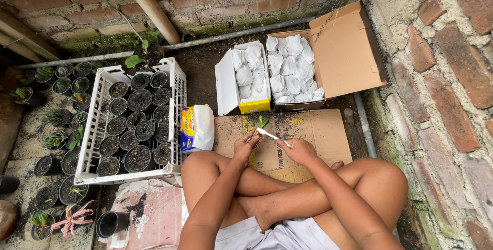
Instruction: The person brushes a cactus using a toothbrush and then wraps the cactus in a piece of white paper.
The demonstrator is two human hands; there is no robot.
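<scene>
left hand pinches small green plantlet over cardboard sheet | right hand grips white paper strip against its base | plantlet looks light, snappable: hold low on stem

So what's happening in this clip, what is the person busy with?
A person sits cross-legged on the ground by a brick wall. The left hand holds a small green plant cutting while the right hand grips a thin white strip against it, over a flattened cardboard sheet. Ahead stand two open boxes full of white wrapped bundles. To the left, a white crate holds black pots of soil.
</scene>
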